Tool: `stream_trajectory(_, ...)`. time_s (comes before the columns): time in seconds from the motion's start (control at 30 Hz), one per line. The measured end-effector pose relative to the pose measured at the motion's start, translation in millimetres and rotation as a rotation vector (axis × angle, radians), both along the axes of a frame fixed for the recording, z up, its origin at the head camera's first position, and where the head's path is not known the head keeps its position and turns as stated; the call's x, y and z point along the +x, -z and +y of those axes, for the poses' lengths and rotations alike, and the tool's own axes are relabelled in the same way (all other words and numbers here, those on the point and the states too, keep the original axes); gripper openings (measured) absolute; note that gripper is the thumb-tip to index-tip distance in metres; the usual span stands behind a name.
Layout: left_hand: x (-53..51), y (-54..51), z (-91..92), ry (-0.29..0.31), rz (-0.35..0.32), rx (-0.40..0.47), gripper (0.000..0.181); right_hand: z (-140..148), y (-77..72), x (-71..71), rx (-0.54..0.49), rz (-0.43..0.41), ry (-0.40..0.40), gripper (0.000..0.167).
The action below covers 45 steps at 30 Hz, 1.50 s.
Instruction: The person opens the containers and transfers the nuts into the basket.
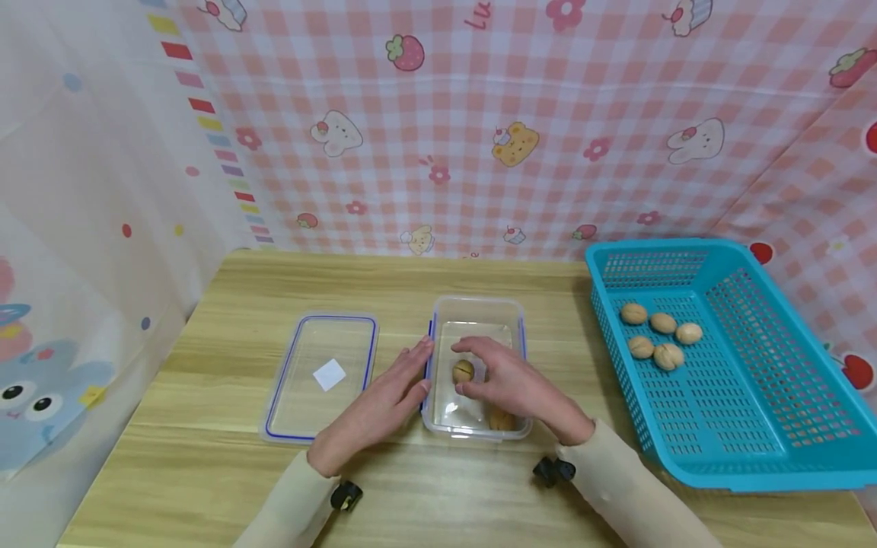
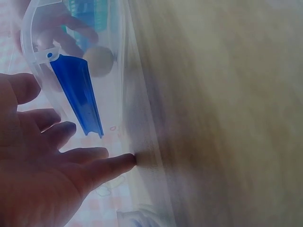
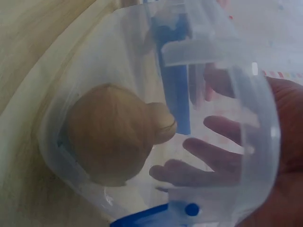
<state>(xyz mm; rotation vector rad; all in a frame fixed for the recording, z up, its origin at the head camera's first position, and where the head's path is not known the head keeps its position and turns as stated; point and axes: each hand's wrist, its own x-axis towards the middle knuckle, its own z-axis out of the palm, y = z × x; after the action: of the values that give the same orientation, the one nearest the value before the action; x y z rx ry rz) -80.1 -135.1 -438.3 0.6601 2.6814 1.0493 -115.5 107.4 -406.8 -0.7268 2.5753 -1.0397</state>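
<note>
A clear plastic box (image 1: 479,308) with blue side clips stands uncovered on the table. My left hand (image 1: 384,396) lies along its left wall, fingers extended beside a blue clip (image 2: 78,94). Inside the box, my right hand (image 1: 510,380) reaches in with fingers and thumb spread around a walnut (image 1: 463,371). The right wrist view has these fingers apart from the walnut (image 3: 163,124). Another walnut (image 1: 502,418) sits in the box's near right corner, partly behind the hand; it looms large in the right wrist view.
Left of the box lies its clear lid (image 1: 301,411) with a blue seal and a white square label (image 1: 329,374). At the right stands a turquoise basket (image 1: 726,457) with several walnuts (image 1: 662,323). A checked cloth (image 1: 438,114) hangs behind the wooden table (image 1: 438,487).
</note>
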Motion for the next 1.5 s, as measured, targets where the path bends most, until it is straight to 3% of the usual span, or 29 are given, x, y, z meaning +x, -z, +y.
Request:
stream_trajectory(0.3, -0.1, -1.1, -0.3, -0.004, -0.009, -0.004, 0.06, -7, 2.3, -4.9, 0.07, 0.009, -0.056, 0.065)
stream_trajectory(0.73, 0.0, 1.1, -0.1, -0.005, -0.004, 0.001, 0.06, -15, 8.3, -21.3, 0.098, 0.006, -0.042, 0.066)
stream_trajectory(1.17, 0.5, -0.6, -0.3, -0.006, -0.005, 0.004, 0.06, -17, 12.3, -28.1, 0.104, -0.009, -0.052, 0.043)
stream_trajectory(1.5, 0.2, -0.1, -0.5, -0.004, -0.005, 0.013, 0.06, -15, 12.9, -27.3, 0.084, 0.031, -0.073, 0.023)
